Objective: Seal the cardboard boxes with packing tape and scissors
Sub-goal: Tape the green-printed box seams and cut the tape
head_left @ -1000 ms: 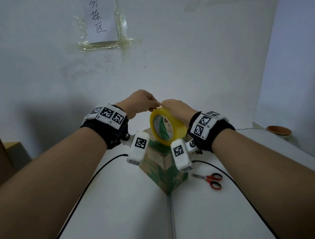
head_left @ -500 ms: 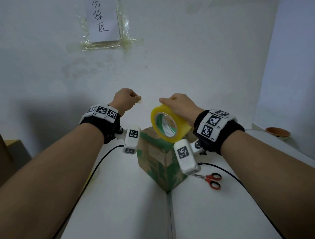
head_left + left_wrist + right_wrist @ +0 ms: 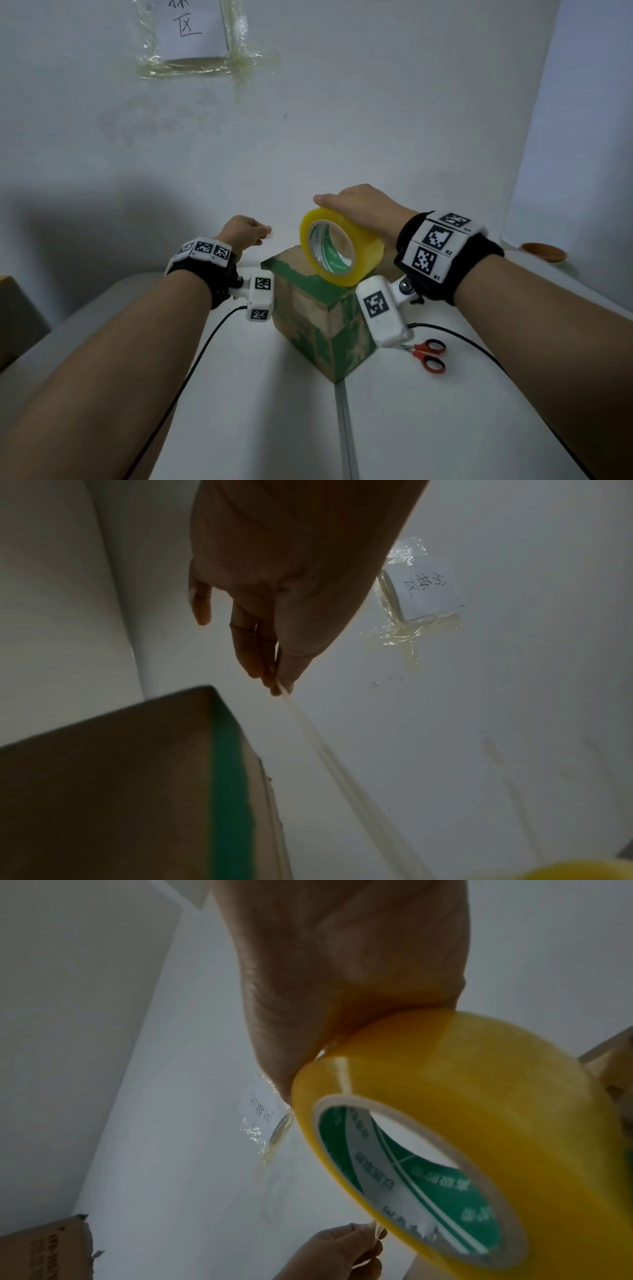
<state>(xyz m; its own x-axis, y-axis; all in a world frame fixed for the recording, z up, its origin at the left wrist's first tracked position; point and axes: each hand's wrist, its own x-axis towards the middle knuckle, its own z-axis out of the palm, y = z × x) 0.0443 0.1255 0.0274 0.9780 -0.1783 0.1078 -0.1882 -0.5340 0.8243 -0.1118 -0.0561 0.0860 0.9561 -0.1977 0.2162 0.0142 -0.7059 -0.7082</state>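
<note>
Above the cardboard box (image 3: 318,308), which is standing on the white table (image 3: 260,428), the right hand (image 3: 363,209) is gripping the yellow tape roll (image 3: 342,251) from the top, fingers curling over its outer band. The left hand (image 3: 241,231) is pinching the free end of the tape strip (image 3: 329,753) between thumb and fingertips (image 3: 274,680), drawing it out taut to the left of the roll. Scissors (image 3: 426,354) are lying on the table just right of the box. The roll is looking light and rigid, so holding its rim or core seems best; the strip is probably thin, sticky and quick to fold on itself, so it is likely wanting steady tension and a hold only at its very end. The box is likely light enough to slide when pressed.
</note>
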